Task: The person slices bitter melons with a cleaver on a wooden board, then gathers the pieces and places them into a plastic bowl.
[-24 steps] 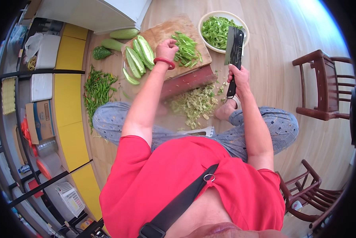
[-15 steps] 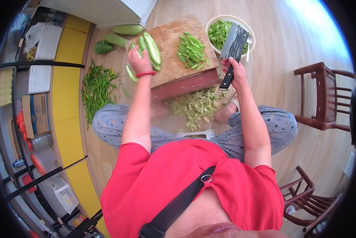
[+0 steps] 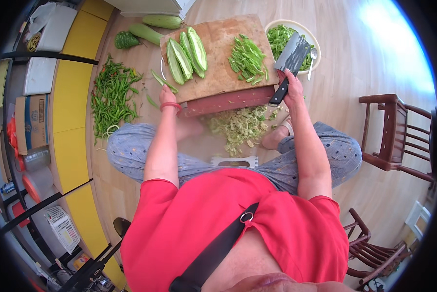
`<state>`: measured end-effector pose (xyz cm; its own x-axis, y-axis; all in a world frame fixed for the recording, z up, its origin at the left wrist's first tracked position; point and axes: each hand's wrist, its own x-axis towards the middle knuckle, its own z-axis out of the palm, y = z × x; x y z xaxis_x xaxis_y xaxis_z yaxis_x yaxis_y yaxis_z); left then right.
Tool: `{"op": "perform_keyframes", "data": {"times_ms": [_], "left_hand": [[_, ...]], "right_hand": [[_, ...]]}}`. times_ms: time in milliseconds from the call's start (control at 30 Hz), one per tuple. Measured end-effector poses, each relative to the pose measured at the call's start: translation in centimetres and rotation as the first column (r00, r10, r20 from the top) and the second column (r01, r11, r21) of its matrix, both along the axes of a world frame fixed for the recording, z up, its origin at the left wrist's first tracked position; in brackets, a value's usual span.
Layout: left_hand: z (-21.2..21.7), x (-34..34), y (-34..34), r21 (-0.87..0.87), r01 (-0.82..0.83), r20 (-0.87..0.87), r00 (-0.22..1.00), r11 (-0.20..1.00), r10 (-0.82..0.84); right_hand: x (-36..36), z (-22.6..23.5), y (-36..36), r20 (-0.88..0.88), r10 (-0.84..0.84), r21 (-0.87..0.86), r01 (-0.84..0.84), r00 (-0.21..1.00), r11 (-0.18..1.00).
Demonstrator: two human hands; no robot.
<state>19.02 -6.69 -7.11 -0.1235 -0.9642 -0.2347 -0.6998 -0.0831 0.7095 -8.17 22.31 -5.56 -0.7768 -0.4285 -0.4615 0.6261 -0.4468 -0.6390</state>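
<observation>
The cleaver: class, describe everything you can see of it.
The cleaver has a broad, roughly rectangular, metallic-looking grey blade with darker blotches, and a black handle with small pale rivets. The right hand grips it near where handle meets blade. It slants, blade pointing forward and rightward, overlapping the bowl in this view, beside the cutting board; whether it touches either cannot be told.

The cutting board (image 3: pixel 218 44) is patchy tan; on its left, gourd pieces (image 3: pixel 197 51) are pale green edged darker; on its right, shreds (image 3: pixel 247 59) are bright green; off its right edge, the cleaver (image 3: pixel 291 56) is grey streaked black, the bowl (image 3: pixel 286 22) cream; left of it, chillies (image 3: pixel 112 92) are green and red; below it, trousers (image 3: pixel 131 148) are speckled blue-grey.
</observation>
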Motion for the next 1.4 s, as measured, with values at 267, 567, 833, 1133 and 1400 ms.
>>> {"op": "perform_keyframes", "data": {"times_ms": [267, 567, 833, 1133, 1400], "left_hand": [[-2.4, 1.8, 0.7, 0.052, -0.023, -0.046, 0.999, 0.998, 0.025], [-1.7, 1.0, 0.4, 0.023, -0.081, -0.15, 0.985, 0.996, 0.083], [-0.7, -0.6, 0.7, 0.124, -0.267, -0.461, 0.837, 0.956, 0.294], [0.0, -1.0, 1.2, -0.016, -0.246, -0.284, 0.931, 0.969, 0.231], [-1.0, -0.4, 1.2, -0.026, -0.197, -0.323, 0.93, 0.98, 0.178]], "right_hand": [[1.5, -0.4, 2.5, 0.025, -0.029, 0.04, 0.028, 0.999, 0.999], [2.0, 4.4, 3.2, -0.202, 0.24, 0.515, -0.105, 0.95, 0.851], [11.2, 5.2, 5.4, -0.369, 0.922, 0.84, 0.381, -0.121, 0.386], [12.6, 3.9, 4.1, -0.137, 0.974, 0.894, 0.401, -0.178, 0.199], [6.4, 4.0, 1.4, -0.184, 0.981, 0.877, 0.442, -0.053, 0.188]]}}
